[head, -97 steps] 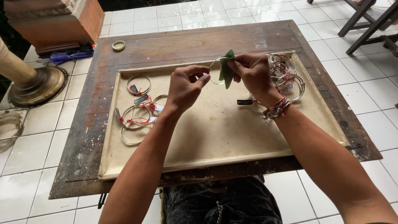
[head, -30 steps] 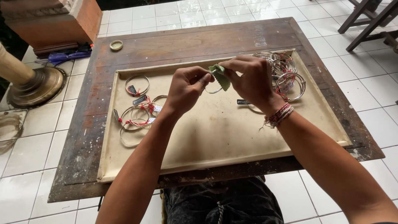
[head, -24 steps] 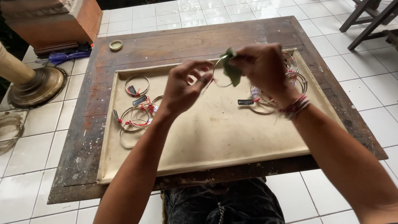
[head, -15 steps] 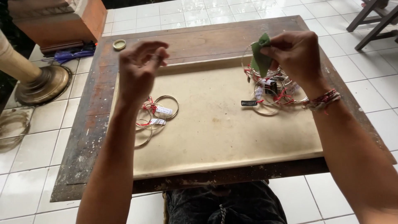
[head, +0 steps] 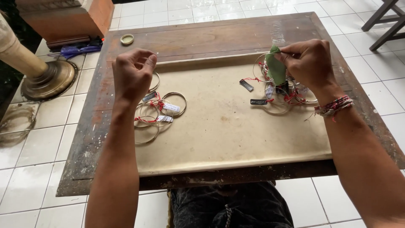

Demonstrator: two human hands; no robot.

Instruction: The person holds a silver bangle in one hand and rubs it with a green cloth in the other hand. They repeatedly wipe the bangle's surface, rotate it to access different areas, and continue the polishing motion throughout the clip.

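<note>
A single head-worn camera looks steeply down and forward from just above the seated person, close enough that both forearms run in from the bottom edge and the worn wooden table fills most of the view, with tiled floor around it

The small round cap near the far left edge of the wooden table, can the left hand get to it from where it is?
Probably yes. The left hand, curled loosely, hovers over the tray's left side, and the small round cap lies just beyond on the bare wooden table. Nothing stands between them.
</note>
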